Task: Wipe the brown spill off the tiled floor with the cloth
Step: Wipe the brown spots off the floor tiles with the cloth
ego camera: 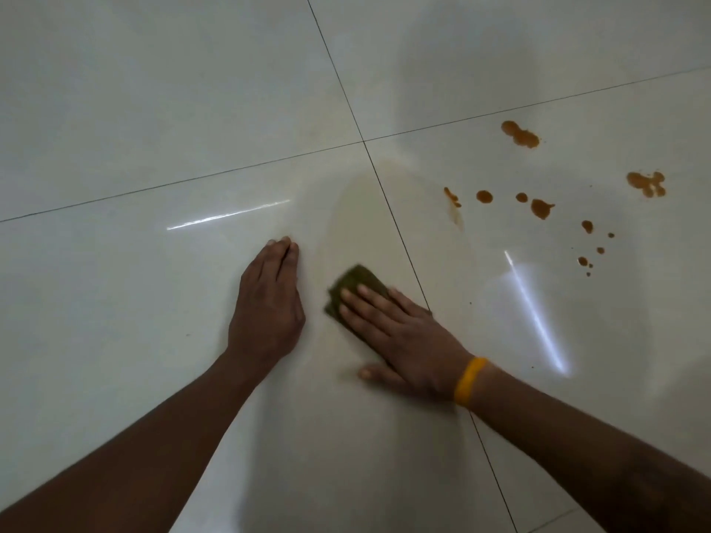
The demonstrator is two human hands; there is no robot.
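Fingers of the right hand (pixel 400 332) press flat on the cloth (pixel 356 284). Left hand (pixel 267 302) lies flat, empty, fingers together. Brown spill (pixel 538 207) dots the floor (pixel 154 90).

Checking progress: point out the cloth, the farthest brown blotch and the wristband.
cloth (pixel 356 280), head view, exposed top edge.
farthest brown blotch (pixel 519 134), head view, its middle.
wristband (pixel 470 380), head view, on the right wrist.

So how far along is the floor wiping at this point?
Partly done. A pale yellowish smear by the tile joint suggests that patch was already wiped. In hand: the right hand presses the folded dark green cloth flat on the floor, while the left hand braces beside it. Left: the brown droplets and larger blotches to the right look untouched.
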